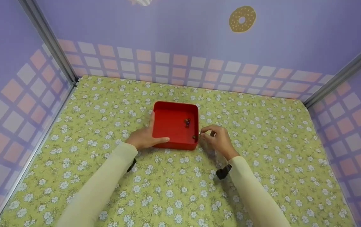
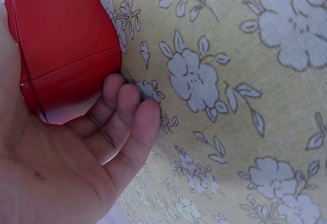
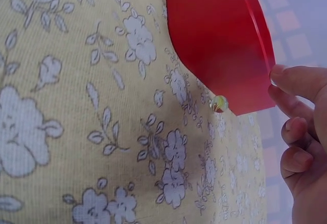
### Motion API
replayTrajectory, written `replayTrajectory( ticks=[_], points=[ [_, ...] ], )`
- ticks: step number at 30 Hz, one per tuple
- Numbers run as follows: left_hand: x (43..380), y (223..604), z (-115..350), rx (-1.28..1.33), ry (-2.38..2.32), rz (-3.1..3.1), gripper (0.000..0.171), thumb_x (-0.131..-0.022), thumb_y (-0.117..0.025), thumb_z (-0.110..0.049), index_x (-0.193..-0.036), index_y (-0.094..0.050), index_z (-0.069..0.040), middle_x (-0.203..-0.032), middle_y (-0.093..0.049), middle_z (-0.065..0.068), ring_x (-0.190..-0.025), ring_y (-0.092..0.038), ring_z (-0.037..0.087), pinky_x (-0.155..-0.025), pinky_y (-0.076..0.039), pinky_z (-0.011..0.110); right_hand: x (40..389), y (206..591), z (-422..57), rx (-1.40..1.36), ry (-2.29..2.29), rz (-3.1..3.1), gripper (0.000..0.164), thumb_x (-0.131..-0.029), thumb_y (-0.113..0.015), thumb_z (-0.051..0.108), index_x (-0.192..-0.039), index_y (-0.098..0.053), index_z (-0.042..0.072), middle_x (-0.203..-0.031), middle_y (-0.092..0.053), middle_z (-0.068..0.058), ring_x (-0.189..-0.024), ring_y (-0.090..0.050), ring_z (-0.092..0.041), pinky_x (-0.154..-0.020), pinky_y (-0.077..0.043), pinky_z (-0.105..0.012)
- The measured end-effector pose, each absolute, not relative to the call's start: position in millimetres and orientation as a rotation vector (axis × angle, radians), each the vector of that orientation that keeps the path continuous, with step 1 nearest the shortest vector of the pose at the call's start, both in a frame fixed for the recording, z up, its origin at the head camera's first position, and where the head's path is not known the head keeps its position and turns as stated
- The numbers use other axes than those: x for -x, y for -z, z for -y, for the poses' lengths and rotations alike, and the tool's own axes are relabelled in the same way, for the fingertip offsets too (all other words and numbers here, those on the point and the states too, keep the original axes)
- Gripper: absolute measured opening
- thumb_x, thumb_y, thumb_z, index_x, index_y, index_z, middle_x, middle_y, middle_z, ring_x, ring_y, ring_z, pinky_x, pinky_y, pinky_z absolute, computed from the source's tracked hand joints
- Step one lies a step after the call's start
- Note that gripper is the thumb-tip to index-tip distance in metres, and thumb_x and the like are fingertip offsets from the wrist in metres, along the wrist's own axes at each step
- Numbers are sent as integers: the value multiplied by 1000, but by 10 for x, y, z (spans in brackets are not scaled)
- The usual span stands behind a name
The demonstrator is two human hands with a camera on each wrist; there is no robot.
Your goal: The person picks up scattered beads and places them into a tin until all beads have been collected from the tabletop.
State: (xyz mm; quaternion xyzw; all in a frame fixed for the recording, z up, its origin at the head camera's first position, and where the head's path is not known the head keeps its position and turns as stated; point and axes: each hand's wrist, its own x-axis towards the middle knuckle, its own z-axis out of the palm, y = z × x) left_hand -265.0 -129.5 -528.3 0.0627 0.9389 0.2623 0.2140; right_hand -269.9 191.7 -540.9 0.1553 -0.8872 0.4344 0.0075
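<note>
A square red box with low walls sits on the flowered cloth, several small dark marbles lying toward its right side. Another marble rests by its near right corner. My left hand holds the near left corner, thumb over the rim; in the left wrist view its other fingers curl beside the outer wall. My right hand is just outside the right wall, fingers bent, fingertips close to the rim. In the right wrist view a clear glass marble with a yellow and red swirl shows outside the box, apart from the fingers.
The yellow-green cloth with white flowers covers the whole surface. Purple panels with pink and white squares stand behind and at both sides, joined by grey metal posts.
</note>
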Motion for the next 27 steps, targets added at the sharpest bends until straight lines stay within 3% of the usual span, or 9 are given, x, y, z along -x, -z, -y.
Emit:
replayTrajectory(
  ticks=[5,13,27],
  points=[
    [2648,5282,1297,-176,-728,-2604,124,-74,-54,-81,-146,33,-32,-140,-52,22,-75,-65,25,-65,-48,35,2696,5371,-1883,-483,-1333,2770,10,-89,-71,21,-98,-76,18,-95,-71,5,-68,-50,-15,-59,-42,-26],
    [2641,5284,1303,-188,-726,-2612,123,-75,-53,-81,-147,32,-30,-143,-50,21,-102,-67,35,-82,-53,45,2713,5346,-1833,-516,-1303,2754,12,-88,-72,21,-96,-76,13,-95,-71,2,-67,-50,-14,-60,-42,-25],
    [2660,5313,1305,-176,-735,-2607,123,-74,-54,-81,-146,33,-33,-146,-47,20,-109,-64,37,-90,-51,50,2746,5317,-1690,-541,-1256,2731,4,-86,-74,20,-88,-75,16,-86,-68,0,-65,-47,-13,-58,-40,-24]
  ],
)
